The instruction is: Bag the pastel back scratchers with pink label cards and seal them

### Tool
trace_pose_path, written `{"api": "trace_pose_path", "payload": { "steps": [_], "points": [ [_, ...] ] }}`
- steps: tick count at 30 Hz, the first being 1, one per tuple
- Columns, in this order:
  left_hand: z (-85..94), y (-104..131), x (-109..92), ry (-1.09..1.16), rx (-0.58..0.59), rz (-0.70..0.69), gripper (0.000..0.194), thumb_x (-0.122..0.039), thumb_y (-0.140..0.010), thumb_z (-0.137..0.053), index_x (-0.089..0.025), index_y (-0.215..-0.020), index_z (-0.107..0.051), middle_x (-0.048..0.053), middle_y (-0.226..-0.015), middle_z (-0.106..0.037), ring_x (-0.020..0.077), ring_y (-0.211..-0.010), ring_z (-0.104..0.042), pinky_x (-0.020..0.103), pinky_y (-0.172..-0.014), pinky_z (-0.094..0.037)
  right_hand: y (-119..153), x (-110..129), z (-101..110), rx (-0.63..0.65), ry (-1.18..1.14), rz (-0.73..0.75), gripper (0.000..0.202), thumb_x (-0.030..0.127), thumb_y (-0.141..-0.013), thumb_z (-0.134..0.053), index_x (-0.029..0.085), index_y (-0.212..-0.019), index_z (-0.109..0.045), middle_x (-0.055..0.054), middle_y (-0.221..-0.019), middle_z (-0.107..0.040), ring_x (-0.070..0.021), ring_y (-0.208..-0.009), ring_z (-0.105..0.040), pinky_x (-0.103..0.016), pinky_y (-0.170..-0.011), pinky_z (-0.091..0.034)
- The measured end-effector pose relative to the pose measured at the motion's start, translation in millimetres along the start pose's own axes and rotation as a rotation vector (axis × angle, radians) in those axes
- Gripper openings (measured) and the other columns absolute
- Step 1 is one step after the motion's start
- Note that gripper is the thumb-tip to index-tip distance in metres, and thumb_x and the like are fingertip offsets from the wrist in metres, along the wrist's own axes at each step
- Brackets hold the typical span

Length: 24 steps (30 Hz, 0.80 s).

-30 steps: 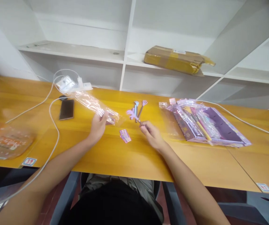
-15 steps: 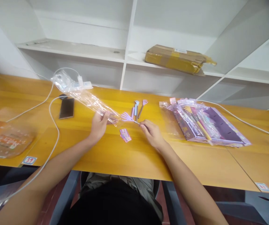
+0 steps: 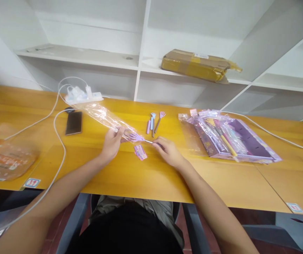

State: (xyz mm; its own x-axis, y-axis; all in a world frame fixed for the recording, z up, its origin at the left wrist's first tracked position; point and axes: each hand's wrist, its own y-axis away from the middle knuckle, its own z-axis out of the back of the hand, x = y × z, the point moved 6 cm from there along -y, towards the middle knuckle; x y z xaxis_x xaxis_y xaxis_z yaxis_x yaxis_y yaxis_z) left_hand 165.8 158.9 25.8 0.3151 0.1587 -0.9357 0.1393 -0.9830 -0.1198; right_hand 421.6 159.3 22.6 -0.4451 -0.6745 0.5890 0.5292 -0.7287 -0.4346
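My left hand (image 3: 112, 143) is closed on the open end of a long clear plastic bag (image 3: 105, 116), which stretches away to the upper left. Between thumb and fingers, my right hand (image 3: 168, 151) grips the thin metal rod of a purple back scratcher (image 3: 136, 137). Its hand-shaped head lies at the bag's mouth and looks to be inside it. Just below the head are small pink and purple cards (image 3: 140, 152). Beyond my hands lie a blue hand-shaped scratcher (image 3: 153, 120), a pink one (image 3: 160, 121) and a loose purple handle (image 3: 148, 127).
A purple display box (image 3: 257, 141) with bagged scratchers stands at right. At left are a phone (image 3: 73, 123), a power strip (image 3: 85, 98), white cables and an orange plastic package (image 3: 6, 160). A taped cardboard box (image 3: 196, 65) rests on the shelf behind.
The purple scratcher's head has moved left and slightly down into the bag's mouth, with my right hand following left a little. The bag's far end has sunk lower by the power strip.
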Motion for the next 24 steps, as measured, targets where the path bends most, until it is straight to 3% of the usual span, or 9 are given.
{"api": "trace_pose_path", "payload": {
  "steps": [11,17,20,24],
  "points": [
    [-18.6,17,28,0.045,0.184,0.182,0.052,-0.052,-0.077,-0.096,-0.013,-0.102,-0.073,0.009,-0.101,-0.081,0.0224,-0.089,-0.08,0.041,-0.086,-0.068,1,-1,-9,-0.048,-0.049,-0.048,0.026,0.044,-0.109,-0.061,0.022,-0.101,-0.073,-0.005,-0.089,-0.069,-0.0199,-0.078,-0.064,-0.033,-0.075,-0.05],
    [-3.1,4,6,0.123,-0.006,0.06,0.046,-0.049,-0.074,-0.097,-0.016,-0.093,-0.072,0.004,-0.093,-0.079,0.0174,-0.087,-0.077,0.033,-0.081,-0.067,3,-13,-13,0.074,-0.074,-0.21,0.033,0.05,-0.109,-0.058,0.021,-0.107,-0.074,-0.002,-0.082,-0.072,-0.0168,-0.068,-0.06,-0.03,-0.065,-0.045],
    [4.8,-3,-8,0.158,-0.086,-0.014,0.046,-0.049,-0.071,-0.099,-0.017,-0.089,-0.07,0.002,-0.09,-0.078,0.0155,-0.084,-0.076,0.031,-0.082,-0.067,4,-15,-10,0.14,-0.052,-0.206,0.032,0.046,-0.111,-0.054,0.021,-0.105,-0.073,-0.002,-0.082,-0.07,-0.0163,-0.067,-0.06,-0.029,-0.066,-0.046],
    [3.5,-3,-7,0.131,-0.059,-0.025,0.044,-0.049,-0.073,-0.097,-0.017,-0.091,-0.073,0.004,-0.092,-0.08,0.017,-0.086,-0.077,0.033,-0.083,-0.068,3,-11,-9,0.172,-0.089,-0.15,0.031,0.043,-0.112,-0.051,0.021,-0.111,-0.074,-0.002,-0.083,-0.069,-0.017,-0.07,-0.063,-0.03,-0.071,-0.049]
  ]
}}
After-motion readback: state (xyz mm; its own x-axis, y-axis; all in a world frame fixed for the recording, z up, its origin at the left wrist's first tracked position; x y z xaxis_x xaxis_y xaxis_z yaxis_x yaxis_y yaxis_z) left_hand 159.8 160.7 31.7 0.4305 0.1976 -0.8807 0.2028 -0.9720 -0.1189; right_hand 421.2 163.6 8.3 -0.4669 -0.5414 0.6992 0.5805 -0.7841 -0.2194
